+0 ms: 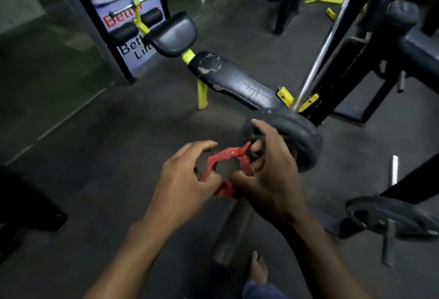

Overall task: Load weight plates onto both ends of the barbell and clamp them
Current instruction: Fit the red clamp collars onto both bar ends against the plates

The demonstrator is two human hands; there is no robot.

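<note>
Bare foot (258, 269) at bottom edge, on the dark floor (107, 156). Just above it the near end of the barbell (231, 232), thick steel sleeve, points toward the camera.

Both hands sit over that sleeve, working a red clamp (228, 168). Left hand (187, 180) pinches the clamp's left side, thumb and fingers curled onto the red ring. Right hand (270, 175) grips the clamp's right side and bottom, fingers curled around it, forefinger reaching up to the plate edge. Clamp's lever looks flipped up at the top; whether the ring is locked, cannot tell. Clamp is on the sleeve, just in front of the plate; whether it touches the plate is hidden by the right hand.

Black weight plate (301, 141) is loaded on the sleeve right behind the hands. Thin chrome shaft of the barbell runs up and right from the plate, resting in a yellow hook (308, 102) of the black rack (351, 65).

Right side, low: a second black plate (392, 218) stored on a peg of the rack.

Further back: black padded bench (235, 82) with cracked upholstery on yellow legs, curved seat pad and foam rollers at its far end. Behind it a poster panel (123, 13), text partly readable.
</note>
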